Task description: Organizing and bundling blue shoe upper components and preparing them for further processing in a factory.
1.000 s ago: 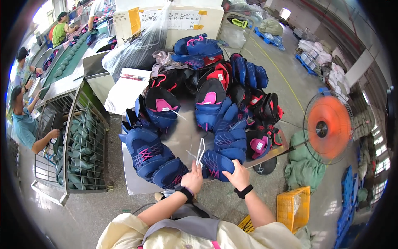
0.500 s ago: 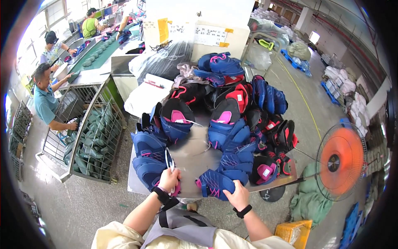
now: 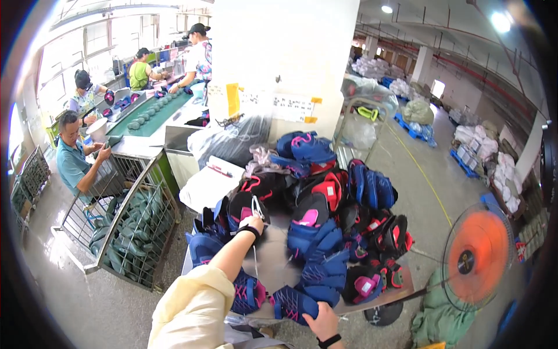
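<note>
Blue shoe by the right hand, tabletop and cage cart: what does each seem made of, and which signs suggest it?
Blue shoe: probably fabric, possibly synthetic; dull surface with thin lines.
Tabletop: perhaps sheet metal; smooth, greyish, soft sheen.
Cage cart: likely metal; thin, straight grey bars in an open grid.

The navy-blue padded shoe uppers [image 3: 293,305] look like matt cloth; the silvery flat table top [image 3: 271,251] seems smooth metal; the crumpled transparent bag [image 3: 232,139] is of glossy plastic.

A pink-trimmed blue shoe [image 3: 292,303] lies toe rightward on the table [image 3: 273,250], looped white cord [image 3: 254,205] well beyond
</note>
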Tool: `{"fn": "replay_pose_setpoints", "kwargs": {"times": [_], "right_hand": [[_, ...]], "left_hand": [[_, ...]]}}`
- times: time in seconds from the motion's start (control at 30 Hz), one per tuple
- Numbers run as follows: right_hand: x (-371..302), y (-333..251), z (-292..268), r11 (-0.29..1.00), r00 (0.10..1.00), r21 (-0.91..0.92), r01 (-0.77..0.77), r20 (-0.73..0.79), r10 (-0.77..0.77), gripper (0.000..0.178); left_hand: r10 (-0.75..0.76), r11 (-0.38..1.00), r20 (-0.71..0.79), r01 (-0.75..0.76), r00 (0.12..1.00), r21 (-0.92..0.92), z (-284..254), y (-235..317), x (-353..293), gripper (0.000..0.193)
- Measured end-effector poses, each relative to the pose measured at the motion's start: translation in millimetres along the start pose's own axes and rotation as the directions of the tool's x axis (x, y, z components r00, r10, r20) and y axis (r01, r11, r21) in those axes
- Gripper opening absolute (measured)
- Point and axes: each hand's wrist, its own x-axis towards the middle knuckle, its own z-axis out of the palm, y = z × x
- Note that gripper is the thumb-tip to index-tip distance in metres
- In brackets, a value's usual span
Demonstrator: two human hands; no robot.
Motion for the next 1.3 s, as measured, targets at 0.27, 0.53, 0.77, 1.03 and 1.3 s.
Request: {"fn": "replay_pose_setpoints", "kwargs": {"times": [0.27,0.53,0.77,1.03,1.3], "right_hand": [[-8,1,0,0.999,0.996,0.044,-0.022,-0.091,0.026,0.056],[-5,-23,-17,0.997,0.998,0.048,0.055,0.031,-0.057,0.071],[10,-87,-20,0.942,0.986,-0.303,0.147,0.121,-0.115,0.077],[27,-221,47,0.791,0.957,-0.552,0.265,0.046,-0.288,0.082],[-4,-522,220,0.479,0.351,0.191,0.857,0.464,-0.813,0.065]], "left_hand": [[0.216,0.97,0.019,-0.217,0.976,0.109,29,7,3,0.025],[0.012,0.351,-0.176,-0.169,0.984,-0.921,-53,-124,-154,0.022],[-0.272,0.029,-0.417,-0.425,0.867,-0.905,-144,-263,-297,0.028],[-0.569,0.253,-0.534,-0.484,0.625,-0.838,-168,-452,-559,0.025],[-0.937,0.183,-0.267,-0.334,0.226,-0.925,-64,-609,-669,0.029]]}}
